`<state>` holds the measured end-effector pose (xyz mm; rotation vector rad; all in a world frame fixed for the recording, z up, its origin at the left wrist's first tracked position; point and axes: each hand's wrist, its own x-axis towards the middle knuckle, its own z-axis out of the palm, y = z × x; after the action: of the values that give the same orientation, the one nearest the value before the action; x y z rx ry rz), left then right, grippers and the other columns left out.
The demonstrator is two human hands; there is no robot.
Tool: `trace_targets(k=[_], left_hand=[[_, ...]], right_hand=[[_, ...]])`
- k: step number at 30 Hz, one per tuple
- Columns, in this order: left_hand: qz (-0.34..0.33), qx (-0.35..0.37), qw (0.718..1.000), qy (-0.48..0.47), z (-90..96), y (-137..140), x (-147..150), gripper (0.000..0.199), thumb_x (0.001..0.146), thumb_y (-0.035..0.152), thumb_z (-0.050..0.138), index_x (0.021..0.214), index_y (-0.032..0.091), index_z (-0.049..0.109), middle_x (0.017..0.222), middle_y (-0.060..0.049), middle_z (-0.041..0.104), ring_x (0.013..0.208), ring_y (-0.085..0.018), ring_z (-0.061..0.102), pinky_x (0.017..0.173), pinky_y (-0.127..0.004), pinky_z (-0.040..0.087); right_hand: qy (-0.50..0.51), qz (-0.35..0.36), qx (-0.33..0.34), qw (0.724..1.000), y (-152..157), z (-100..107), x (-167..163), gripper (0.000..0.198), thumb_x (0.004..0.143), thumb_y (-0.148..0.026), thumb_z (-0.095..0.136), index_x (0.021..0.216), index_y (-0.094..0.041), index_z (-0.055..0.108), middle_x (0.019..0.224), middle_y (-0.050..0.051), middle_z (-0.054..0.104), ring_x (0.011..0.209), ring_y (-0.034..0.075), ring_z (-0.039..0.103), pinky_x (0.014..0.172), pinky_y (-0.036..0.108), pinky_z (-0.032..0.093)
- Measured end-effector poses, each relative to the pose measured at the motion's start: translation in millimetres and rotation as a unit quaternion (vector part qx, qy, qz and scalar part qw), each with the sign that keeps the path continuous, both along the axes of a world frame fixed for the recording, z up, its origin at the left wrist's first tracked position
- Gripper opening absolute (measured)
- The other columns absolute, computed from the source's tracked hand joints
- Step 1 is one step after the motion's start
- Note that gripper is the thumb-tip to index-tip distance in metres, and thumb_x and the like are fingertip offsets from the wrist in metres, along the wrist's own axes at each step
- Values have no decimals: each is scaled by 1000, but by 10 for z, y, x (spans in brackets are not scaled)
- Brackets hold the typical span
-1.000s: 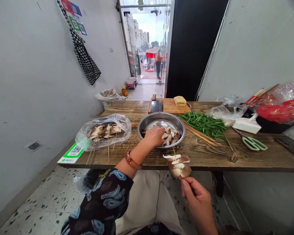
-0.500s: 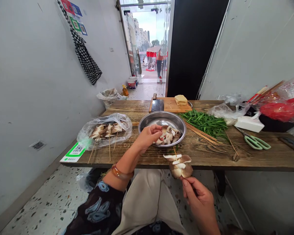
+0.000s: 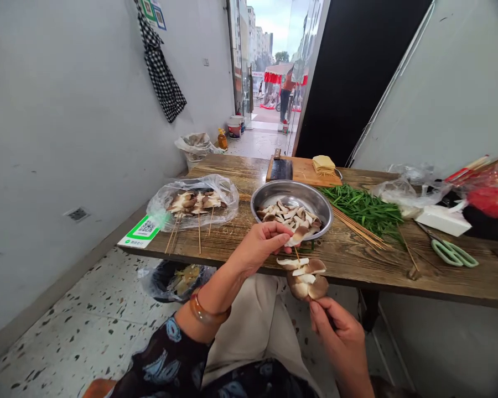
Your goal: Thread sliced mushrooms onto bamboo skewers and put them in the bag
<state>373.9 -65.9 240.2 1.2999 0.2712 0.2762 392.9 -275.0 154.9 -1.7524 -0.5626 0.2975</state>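
Observation:
My left hand (image 3: 268,245) pinches a mushroom piece (image 3: 299,234), brown on top and pale beneath, just above the tip of a skewer. Lower right, my right hand (image 3: 338,331) is closed on that mushroom skewer (image 3: 309,279), which points up and carries several mushroom pieces. Its lower stick is hidden by the fingers. Behind my left hand stands a steel bowl (image 3: 327,207) with sliced mushrooms (image 3: 288,213) in it. On the left, finished-looking mushroom skewers (image 3: 197,203) lie in a clear plastic bag (image 3: 228,193), their sticks poking out toward the table edge.
Bare skewers (image 3: 363,231) lie beside green chives (image 3: 363,207) right of the bowl. Behind are a cutting board (image 3: 305,171), a cleaver (image 3: 282,169) and stacked tofu sheets (image 3: 323,164). Green-handled scissors (image 3: 454,253) rest at right. A lined bin (image 3: 166,282) stands under the table.
My left hand has come out of the bowl with a mushroom piece, to just above the skewer tip. My right hand keeps its hold. The view has shifted somewhat left.

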Motion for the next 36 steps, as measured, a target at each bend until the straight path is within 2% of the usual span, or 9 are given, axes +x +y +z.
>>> trace_targets(k=[12, 18, 23, 31, 34, 36], left_hand=[[3, 4, 1000, -8, -57, 81, -153, 25, 70, 33, 72, 81, 13, 62, 73, -2, 65, 61, -10, 62, 53, -19, 35], [-1, 4, 1000, -19, -95, 84, -177, 28, 71, 31, 73, 87, 15, 56, 75, -1, 66, 64, -11, 64, 62, -22, 43], [3, 18, 1000, -6, -75, 64, -194, 31, 68, 28, 74, 89, 15, 54, 71, 0, 66, 63, -11, 63, 64, -23, 44], [-17, 97, 995, 3, -8, 32, -227, 30, 68, 21, 70, 92, 15, 54, 71, 1, 66, 60, -9, 55, 59, -21, 39], [-27, 124, 992, 1, -21, -12, -217, 28, 68, 19, 68, 92, 15, 54, 69, 2, 65, 59, -9, 54, 60, -21, 40], [-33, 115, 993, -3, -45, -32, -209, 28, 69, 19, 68, 94, 15, 55, 70, 2, 64, 60, -9, 53, 60, -22, 40]], right_hand=[[-26, 1, -11, 1000, 61, 4, -67, 28, 84, -40, 59, 68, -18, 66, 52, -4, 49, 49, 11, 46, 49, 20, 35], [-30, -2, -20, 999, 72, 22, -70, 28, 83, -39, 58, 68, -18, 66, 52, -4, 49, 49, 11, 46, 48, 20, 35], [-49, 3, -16, 999, 86, 43, -93, 29, 85, -39, 57, 67, -18, 65, 52, -4, 48, 49, 11, 46, 49, 20, 35], [-42, 5, -14, 999, 149, 78, -98, 30, 85, -40, 57, 66, -17, 63, 52, -4, 48, 48, 10, 45, 49, 20, 34], [-10, 11, 5, 1000, 182, 55, -91, 33, 85, -42, 57, 64, -17, 60, 51, -4, 47, 47, 10, 44, 48, 20, 34], [25, 3, 25, 999, 201, 35, -83, 35, 85, -44, 57, 63, -17, 59, 51, -4, 46, 46, 9, 41, 46, 20, 33]])
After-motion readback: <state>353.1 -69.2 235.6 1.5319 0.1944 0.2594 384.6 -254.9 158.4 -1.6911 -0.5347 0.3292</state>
